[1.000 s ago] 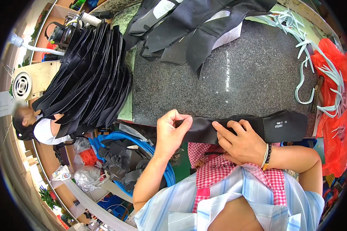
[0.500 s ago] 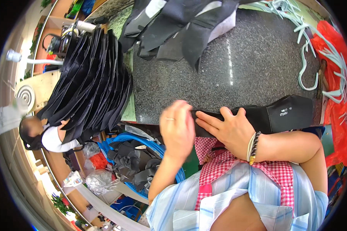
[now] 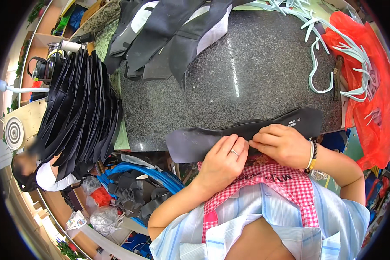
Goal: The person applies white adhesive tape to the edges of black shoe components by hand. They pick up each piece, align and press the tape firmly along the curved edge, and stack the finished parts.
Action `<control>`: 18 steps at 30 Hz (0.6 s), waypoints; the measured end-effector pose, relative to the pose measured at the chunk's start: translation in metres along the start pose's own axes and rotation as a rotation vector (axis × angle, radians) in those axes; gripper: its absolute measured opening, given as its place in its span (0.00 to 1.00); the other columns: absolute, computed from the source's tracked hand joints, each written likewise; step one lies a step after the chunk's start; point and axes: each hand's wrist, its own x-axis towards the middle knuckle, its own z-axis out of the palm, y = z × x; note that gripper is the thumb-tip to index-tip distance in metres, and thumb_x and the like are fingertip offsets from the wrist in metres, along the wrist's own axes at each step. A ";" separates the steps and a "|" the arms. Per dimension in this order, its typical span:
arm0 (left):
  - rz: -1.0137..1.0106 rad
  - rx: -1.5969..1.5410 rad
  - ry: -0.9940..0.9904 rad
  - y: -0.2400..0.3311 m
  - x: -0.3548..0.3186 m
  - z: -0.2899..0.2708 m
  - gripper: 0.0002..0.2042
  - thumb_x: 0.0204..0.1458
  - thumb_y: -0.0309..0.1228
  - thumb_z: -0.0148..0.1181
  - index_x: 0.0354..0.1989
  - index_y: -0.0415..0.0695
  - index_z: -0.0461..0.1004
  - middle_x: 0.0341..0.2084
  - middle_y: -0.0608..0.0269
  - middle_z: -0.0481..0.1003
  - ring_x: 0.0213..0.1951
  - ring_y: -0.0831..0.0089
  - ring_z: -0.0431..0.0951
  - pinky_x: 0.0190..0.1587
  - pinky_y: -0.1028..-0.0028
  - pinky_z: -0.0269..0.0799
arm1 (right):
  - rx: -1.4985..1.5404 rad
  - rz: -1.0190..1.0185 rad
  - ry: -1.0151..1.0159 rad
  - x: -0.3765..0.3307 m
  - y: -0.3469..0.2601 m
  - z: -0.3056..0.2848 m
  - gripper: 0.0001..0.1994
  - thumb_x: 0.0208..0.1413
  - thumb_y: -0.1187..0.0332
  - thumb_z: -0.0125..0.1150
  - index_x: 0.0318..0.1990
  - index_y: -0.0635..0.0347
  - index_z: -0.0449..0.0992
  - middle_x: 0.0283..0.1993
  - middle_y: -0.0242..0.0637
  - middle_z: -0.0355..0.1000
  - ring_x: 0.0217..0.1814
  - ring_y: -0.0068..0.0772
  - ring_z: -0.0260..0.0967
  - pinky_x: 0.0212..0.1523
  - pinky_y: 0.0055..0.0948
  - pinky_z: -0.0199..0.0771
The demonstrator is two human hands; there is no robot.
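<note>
Panel (image 3: pixel 247 130), long and black, lies along the near edge of the counter (image 3: pixel 264 65), running out to both sides of your hands. Left hand (image 3: pixel 222 162) and right hand (image 3: pixel 282 146) both pinch its near edge, fingertips almost meeting. Loose black pieces (image 3: pixel 160 47) beyond your hands; blue basket (image 3: pixel 165 175) and black stack (image 3: pixel 80 112) to their left; pale strips (image 3: pixel 360 56) and red bag (image 3: pixel 380 141) off right.

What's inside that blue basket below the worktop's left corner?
The blue basket holds a jumbled heap of black and grey pieces. Only the top layer shows; whatever lies beneath is covered.
</note>
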 end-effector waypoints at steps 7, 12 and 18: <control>0.001 0.168 0.013 0.012 0.005 0.012 0.10 0.41 0.28 0.60 0.33 0.37 0.76 0.35 0.54 0.76 0.38 0.63 0.77 0.39 0.70 0.77 | -0.048 -0.128 0.141 -0.005 0.015 0.004 0.20 0.37 0.64 0.62 0.41 0.60 0.80 0.36 0.31 0.72 0.37 0.31 0.69 0.37 0.30 0.69; -0.293 0.534 0.299 -0.034 -0.007 -0.055 0.06 0.40 0.26 0.61 0.29 0.43 0.77 0.27 0.62 0.77 0.31 0.67 0.76 0.32 0.66 0.73 | -0.113 0.007 0.636 -0.010 0.017 -0.042 0.17 0.39 0.77 0.66 0.42 0.59 0.79 0.38 0.34 0.73 0.37 0.35 0.72 0.36 0.33 0.70; -0.958 0.665 0.288 -0.128 -0.015 -0.051 0.17 0.54 0.28 0.62 0.51 0.35 0.74 0.44 0.48 0.78 0.48 0.50 0.77 0.49 0.60 0.73 | -0.111 0.230 0.492 -0.038 0.040 -0.048 0.16 0.45 0.79 0.64 0.44 0.60 0.77 0.40 0.39 0.73 0.38 0.42 0.71 0.40 0.38 0.71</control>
